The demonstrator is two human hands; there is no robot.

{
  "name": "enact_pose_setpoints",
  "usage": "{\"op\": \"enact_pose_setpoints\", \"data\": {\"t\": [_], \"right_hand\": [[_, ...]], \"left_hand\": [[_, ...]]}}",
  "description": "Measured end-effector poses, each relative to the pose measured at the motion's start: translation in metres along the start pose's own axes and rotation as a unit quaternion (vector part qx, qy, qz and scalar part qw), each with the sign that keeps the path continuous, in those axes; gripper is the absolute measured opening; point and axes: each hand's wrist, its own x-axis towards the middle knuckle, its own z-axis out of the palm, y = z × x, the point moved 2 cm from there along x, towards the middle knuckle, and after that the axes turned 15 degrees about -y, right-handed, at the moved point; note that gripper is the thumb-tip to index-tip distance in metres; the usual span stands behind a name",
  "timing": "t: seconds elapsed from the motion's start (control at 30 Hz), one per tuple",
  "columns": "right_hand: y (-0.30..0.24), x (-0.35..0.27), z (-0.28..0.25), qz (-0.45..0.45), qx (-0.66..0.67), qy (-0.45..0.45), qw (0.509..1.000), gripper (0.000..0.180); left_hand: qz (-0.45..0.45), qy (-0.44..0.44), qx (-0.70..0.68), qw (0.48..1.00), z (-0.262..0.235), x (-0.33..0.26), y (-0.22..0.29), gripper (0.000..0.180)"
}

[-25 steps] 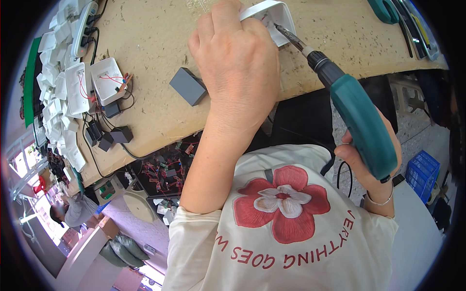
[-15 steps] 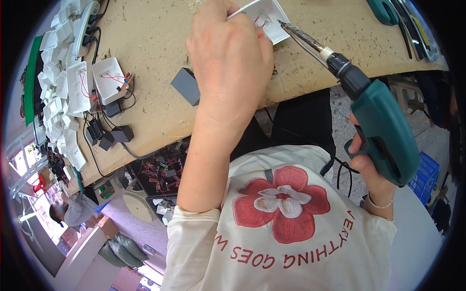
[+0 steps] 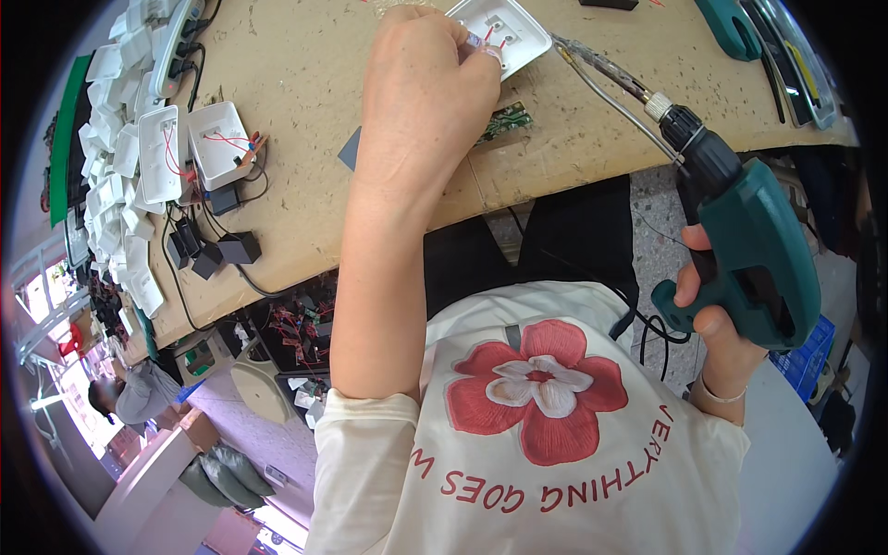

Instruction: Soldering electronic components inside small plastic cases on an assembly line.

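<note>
My left hand (image 3: 430, 88) reaches across the chipboard bench (image 3: 305, 83) and pinches the edge of a white plastic housing (image 3: 507, 28) with red wires inside. My right hand (image 3: 717, 324) grips the handle of a green electric screwdriver (image 3: 749, 250). Its long bit (image 3: 601, 79) points up and left, with the tip close beside the housing's right edge. A small green circuit board (image 3: 504, 120) lies on the bench just below the housing. A dark grey block (image 3: 350, 148) is partly hidden behind my left wrist.
Two open white housings with red wires (image 3: 199, 143) and black adapters (image 3: 217, 250) sit at the left. A heap of white plastic parts (image 3: 106, 176) lines the far left edge. Another green tool (image 3: 735, 28) lies top right. A blue crate (image 3: 805, 356) stands on the floor.
The screwdriver has swung out to the right and its bit has drawn back from the housing. My left hand slid slightly upward with the housing.
</note>
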Motion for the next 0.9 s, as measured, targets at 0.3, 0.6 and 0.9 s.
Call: {"op": "enact_pose_setpoints", "data": {"t": [0.3, 0.6, 0.9], "right_hand": [[0.006, 0.000, -0.005, -0.033, 0.074, -0.033, 0.996, 0.072], [0.003, 0.004, -0.001, -0.031, 0.033, 0.004, 0.999, 0.073], [0.001, 0.003, 0.002, -0.015, 0.039, 0.009, 0.999, 0.074]], "left_hand": [[0.029, 0.010, 0.026, 0.999, 0.000, -0.001, -0.001, 0.029], [0.079, 0.018, -0.075, 0.994, -0.001, -0.001, 0.007, 0.010], [0.045, 0.002, -0.032, 0.998, -0.007, -0.003, 0.020, 0.011]]}}
